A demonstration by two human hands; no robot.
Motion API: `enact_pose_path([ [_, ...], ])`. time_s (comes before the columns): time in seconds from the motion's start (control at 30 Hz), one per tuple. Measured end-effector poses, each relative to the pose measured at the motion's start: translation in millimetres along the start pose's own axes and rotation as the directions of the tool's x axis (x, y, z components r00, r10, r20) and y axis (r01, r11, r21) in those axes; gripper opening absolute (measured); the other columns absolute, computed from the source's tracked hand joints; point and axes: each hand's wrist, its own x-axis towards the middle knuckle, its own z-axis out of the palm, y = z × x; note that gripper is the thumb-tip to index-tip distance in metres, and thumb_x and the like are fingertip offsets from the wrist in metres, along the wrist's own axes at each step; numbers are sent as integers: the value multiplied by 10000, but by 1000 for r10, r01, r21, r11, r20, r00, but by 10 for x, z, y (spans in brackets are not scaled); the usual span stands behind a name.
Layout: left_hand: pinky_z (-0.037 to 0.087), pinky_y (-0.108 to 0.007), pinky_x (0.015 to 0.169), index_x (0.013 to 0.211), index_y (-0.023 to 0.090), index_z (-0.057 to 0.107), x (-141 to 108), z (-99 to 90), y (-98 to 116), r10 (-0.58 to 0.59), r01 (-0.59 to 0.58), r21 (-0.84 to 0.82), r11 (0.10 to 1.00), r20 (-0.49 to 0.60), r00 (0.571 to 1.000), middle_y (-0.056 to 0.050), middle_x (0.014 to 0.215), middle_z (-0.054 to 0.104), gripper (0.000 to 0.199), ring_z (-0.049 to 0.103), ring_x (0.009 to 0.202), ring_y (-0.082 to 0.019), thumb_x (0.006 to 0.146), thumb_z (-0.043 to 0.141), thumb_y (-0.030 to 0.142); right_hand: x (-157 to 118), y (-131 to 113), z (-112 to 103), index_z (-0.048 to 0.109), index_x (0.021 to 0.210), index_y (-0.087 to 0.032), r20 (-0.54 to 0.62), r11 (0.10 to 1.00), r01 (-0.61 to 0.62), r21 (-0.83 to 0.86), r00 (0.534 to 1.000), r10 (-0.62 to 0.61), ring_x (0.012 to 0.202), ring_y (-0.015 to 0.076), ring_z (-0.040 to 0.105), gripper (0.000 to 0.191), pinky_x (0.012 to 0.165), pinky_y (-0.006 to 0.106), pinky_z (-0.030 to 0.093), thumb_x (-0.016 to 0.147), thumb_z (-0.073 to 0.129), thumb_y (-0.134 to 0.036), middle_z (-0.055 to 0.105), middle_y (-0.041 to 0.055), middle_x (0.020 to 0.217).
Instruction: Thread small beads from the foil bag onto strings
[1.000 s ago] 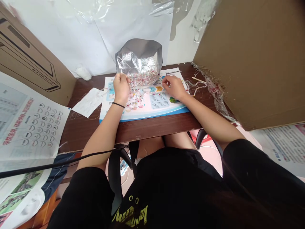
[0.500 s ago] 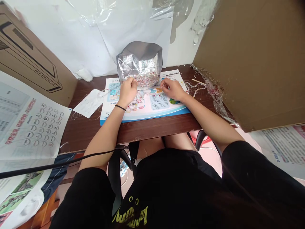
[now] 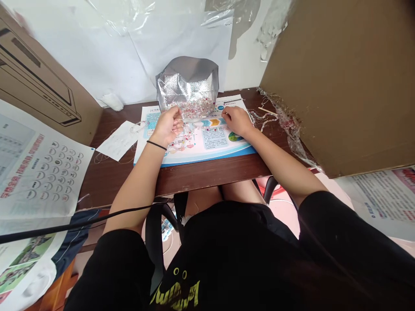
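Observation:
My left hand (image 3: 167, 126) is closed in a pinch at the front left of a silvery foil-lined bag (image 3: 188, 84), thumb and forefinger together, other fingers curled. Inside the bag lies a heap of small pink, red and clear beads (image 3: 197, 108). To the bag's right, my right hand (image 3: 238, 121) is pinched shut over a printed booklet (image 3: 214, 142). A very fine thread seems to run between the two hands; its ends are hidden in the fingers. More beads, some on strings (image 3: 184, 140), lie on the booklet between and below my hands.
A white paper slip (image 3: 118, 140) and loose thread lie left on the brown table (image 3: 194, 175). Strung beads (image 3: 264, 121), a thin stick and crumpled plastic (image 3: 293, 134) lie right. Cardboard boxes (image 3: 337, 86) flank both sides. A black cable (image 3: 129, 211) crosses my left forearm.
My left hand has moved slightly left, turning so its curled fingers show more. My right hand has stayed nearly in place, while the whole view has shifted a little.

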Motion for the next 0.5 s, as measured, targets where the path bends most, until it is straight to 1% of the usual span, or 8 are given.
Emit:
enact_pose_path([
  [0.1, 418, -250, 473, 809, 214, 621, -42, 17, -16, -100, 95, 75, 993, 66, 993, 58, 530, 273, 266, 443, 456, -101, 850, 738, 450, 7, 23, 6, 629, 829, -236, -37, 1000, 6, -5, 999, -6, 890, 281, 578, 215, 828, 442, 479, 974, 493, -317, 664, 90, 823],
  [0.17, 409, -252, 463, 851, 219, 666, -87, 14, 1, -164, 149, 108, 983, 147, 976, 60, 510, 281, 213, 440, 440, -101, 835, 766, 407, 14, 25, -5, 643, 871, -234, -61, 1000, 3, -13, 998, -3, 908, 285, 579, 214, 846, 451, 476, 981, 474, -307, 675, 96, 861],
  [0.2, 392, -249, 450, 866, 222, 683, -113, 13, 17, -193, 171, 120, 978, 198, 961, 62, 501, 280, 193, 422, 424, -95, 825, 780, 384, 17, 24, -12, 649, 891, -234, -67, 1000, 2, -16, 998, -3, 911, 285, 581, 215, 851, 452, 476, 983, 467, -304, 678, 98, 873],
  [0.27, 323, -234, 408, 858, 218, 702, -172, 19, 60, -248, 210, 159, 965, 277, 928, 72, 488, 263, 160, 337, 381, -68, 819, 789, 346, 20, 19, -21, 655, 916, -237, -68, 1000, 5, -13, 998, -6, 913, 282, 583, 217, 858, 453, 476, 986, 460, -303, 679, 97, 880],
  [0.33, 241, -219, 377, 821, 208, 702, -227, 40, 105, -290, 234, 208, 950, 301, 908, 81, 479, 244, 126, 242, 360, -40, 838, 768, 315, 21, 18, -17, 656, 915, -240, -64, 1000, 12, -4, 998, -12, 918, 280, 583, 219, 865, 454, 477, 986, 459, -304, 678, 95, 884],
  [0.4, 200, -210, 368, 791, 196, 695, -267, 72, 140, -280, 222, 214, 951, 298, 913, 85, 473, 237, 120, 203, 359, -29, 872, 721, 280, 21, 21, -1, 655, 894, -239, -56, 1000, 11, 2, 998, -10, 923, 279, 583, 219, 873, 458, 477, 978, 460, -291, 678, 95, 894],
  [0.5, 231, -207, 374, 783, 184, 679, -291, 120, 164, -180, 153, 114, 982, 296, 938, 83, 463, 246, 156, 212, 357, -32, 921, 641, 247, 18, 22, 27, 660, 880, -229, -17, 1000, -6, 15, 1000, 7, 922, 277, 584, 203, 876, 453, 478, 949, 470, -253, 672, 94, 887],
])
